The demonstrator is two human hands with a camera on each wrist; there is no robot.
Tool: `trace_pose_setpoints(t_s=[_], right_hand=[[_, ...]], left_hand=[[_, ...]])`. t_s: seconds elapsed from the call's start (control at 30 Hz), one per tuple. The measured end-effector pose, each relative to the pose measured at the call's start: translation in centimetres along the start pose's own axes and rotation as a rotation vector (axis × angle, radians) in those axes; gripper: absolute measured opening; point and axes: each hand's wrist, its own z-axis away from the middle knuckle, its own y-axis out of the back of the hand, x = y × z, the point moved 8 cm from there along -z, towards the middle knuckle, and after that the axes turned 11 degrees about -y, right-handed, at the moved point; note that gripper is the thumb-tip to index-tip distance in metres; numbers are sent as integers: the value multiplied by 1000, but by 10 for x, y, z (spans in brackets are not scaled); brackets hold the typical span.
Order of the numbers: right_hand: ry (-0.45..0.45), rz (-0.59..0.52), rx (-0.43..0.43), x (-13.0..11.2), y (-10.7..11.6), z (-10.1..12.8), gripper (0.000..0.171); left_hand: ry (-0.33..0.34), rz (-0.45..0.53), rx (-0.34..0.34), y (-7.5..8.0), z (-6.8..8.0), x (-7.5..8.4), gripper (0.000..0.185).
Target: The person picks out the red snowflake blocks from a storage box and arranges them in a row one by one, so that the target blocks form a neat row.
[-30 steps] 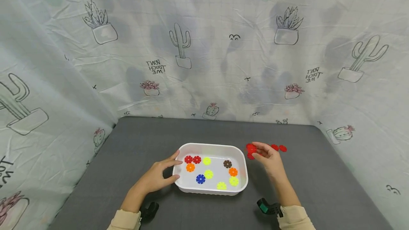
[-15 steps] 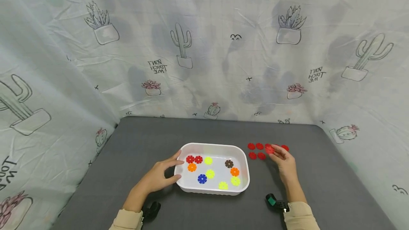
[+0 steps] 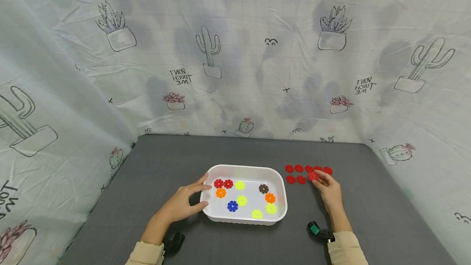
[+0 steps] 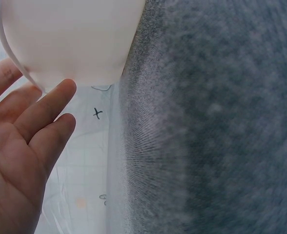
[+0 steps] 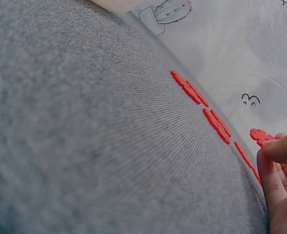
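My right hand [image 3: 328, 191] pinches a red notched plastic disc [image 3: 312, 176], a snowflake-style building piece, between thumb and fingertips. In the right wrist view the held disc [image 5: 258, 135] sticks out tilted from the fingertips, raised over the grey tabletop. Close by, several matching red discs [image 3: 299, 168] lie flat in two rows right of a white plastic tray [image 3: 243, 221]. My left hand [image 3: 179, 205] holds the tray's left side, with fingers over the rim and the thumb lower down. In the left wrist view, fingers lie on both sides of the tray's rim [image 4: 7, 44].
Inside the tray lie two red discs, several yellow discs [image 3: 241, 200], two orange discs [image 3: 270, 198], a blue disc [image 3: 232, 206] and a brown disc [image 3: 263, 189]. A cactus-print curtain [image 3: 235, 105] hangs behind the grey table [image 3: 184, 150].
From the left end of the red rows, my right hand has moved right, then slightly nearer, carrying a red disc to the end of the front row. The left hand stays on the tray.
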Motion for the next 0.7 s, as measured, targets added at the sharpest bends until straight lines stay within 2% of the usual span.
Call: trace_pose_setpoints(t_s=[0.33,0.7], right_hand=[[86,286,62,-1,-1,0,36],[164,466,93,-6,-3,5,37]], left_hand=[[-13,-5,8,0,0,2,47],[-28,-11,19,-1,1,2,46]])
